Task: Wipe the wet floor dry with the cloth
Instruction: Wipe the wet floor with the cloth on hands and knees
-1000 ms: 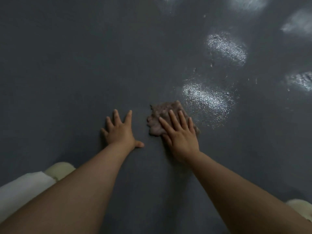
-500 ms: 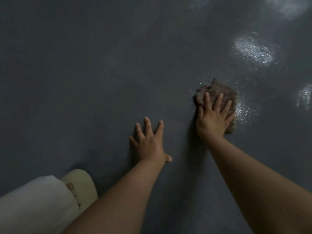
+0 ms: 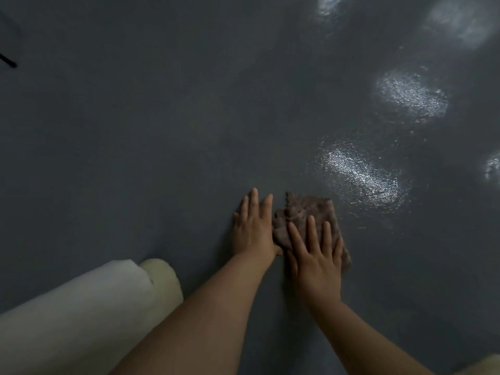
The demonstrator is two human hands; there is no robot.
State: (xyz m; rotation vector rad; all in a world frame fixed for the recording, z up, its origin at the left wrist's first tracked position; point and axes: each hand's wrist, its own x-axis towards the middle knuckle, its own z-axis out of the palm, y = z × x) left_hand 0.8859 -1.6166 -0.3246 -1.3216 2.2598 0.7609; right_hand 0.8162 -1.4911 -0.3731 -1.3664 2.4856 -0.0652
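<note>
Dark grey floor point(image 3: 162, 131), crumpled brownish cloth point(image 3: 305, 212) under flat right hand point(image 3: 315, 262), left hand point(image 3: 251, 228) spread beside.

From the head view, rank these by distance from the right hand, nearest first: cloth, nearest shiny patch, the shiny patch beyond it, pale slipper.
From the right hand:
1. Cloth, under its fingers.
2. Nearest shiny patch, ahead-right.
3. Pale slipper, left, and farther shiny patch, far ahead-right: too close to call.

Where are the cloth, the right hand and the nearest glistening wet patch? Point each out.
cloth point(image 3: 305, 209): head view, far bare part beyond the fingers.
right hand point(image 3: 316, 259): head view, back of the hand, flat on the cloth.
wet patch point(image 3: 359, 174): head view, shiny middle.
</note>
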